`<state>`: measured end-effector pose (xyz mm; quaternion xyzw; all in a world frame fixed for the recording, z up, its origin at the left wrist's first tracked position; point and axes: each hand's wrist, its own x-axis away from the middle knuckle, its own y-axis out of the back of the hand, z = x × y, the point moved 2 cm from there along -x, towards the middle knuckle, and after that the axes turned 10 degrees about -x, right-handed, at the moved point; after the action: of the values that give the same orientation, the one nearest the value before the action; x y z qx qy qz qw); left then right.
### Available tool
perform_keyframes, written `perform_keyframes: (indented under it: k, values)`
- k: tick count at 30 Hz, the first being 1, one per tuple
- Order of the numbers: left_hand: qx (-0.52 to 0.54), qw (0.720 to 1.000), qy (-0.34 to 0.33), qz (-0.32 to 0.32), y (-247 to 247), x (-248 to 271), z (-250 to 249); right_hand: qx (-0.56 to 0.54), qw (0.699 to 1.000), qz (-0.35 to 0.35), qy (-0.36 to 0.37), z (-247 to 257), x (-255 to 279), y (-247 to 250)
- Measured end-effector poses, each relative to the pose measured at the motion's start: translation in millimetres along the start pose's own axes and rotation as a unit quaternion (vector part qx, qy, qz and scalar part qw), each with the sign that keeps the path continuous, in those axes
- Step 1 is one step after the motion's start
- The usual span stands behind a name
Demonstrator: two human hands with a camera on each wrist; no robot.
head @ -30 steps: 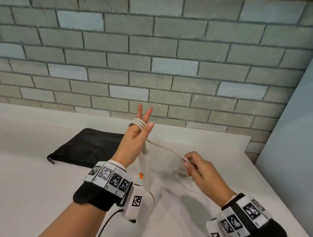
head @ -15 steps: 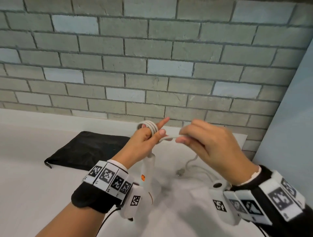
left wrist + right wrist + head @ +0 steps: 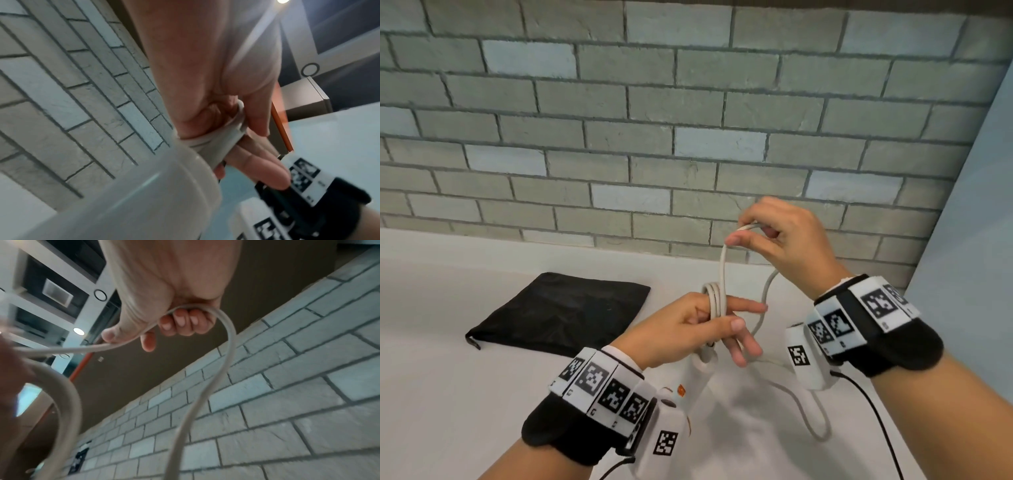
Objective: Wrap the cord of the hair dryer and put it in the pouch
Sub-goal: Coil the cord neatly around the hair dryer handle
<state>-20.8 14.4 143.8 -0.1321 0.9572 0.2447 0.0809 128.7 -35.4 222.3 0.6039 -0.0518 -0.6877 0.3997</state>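
— Head view: what are the fingers doing?
— Left hand (image 3: 688, 329) has cord (image 3: 722, 274) coiled round two extended fingers, thumb pressing; right hand (image 3: 784, 240) pinches a raised loop.
— Pouch (image 3: 561, 311)?
— Flat on the tabletop (image 3: 448, 394), toward its back edge, below the brick wall (image 3: 688, 120).

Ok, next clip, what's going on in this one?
A person is winding a hair dryer's white cord into a coil. The left hand holds several loops around its fingers, with the hair dryer hanging below it. The right hand pinches the cord higher up, lifting a slack loop for another turn. More cord trails on the white counter. The black pouch lies flat behind, untouched.
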Motion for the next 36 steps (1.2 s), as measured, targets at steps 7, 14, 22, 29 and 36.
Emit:
perform_keyframes:
  k: [7,14,22,29,36]
  values:
    - [0.105,0.994,-0.016,-0.003,-0.8,0.3,14.1,-0.077,0.984,0.103,-0.122,-52.7,35.8,-59.4]
    - [0.194,0.974,-0.05,-0.104,9.4,-1.0,20.7,-0.265,0.91,0.211,-0.24,-35.1,85.6,-113.1]
    - [0.085,0.963,-0.049,-0.253,34.1,-0.5,33.4,-0.253,0.845,0.335,-0.331,-8.0,114.9,-113.4]
    - [-0.024,0.969,0.004,-0.245,43.9,-1.0,31.9,-0.139,0.95,0.249,-0.128,9.8,87.8,-61.1]
    - [-0.016,0.996,0.039,-0.082,25.8,-0.9,14.5,-0.207,0.965,0.103,-0.128,10.6,48.6,-19.0]
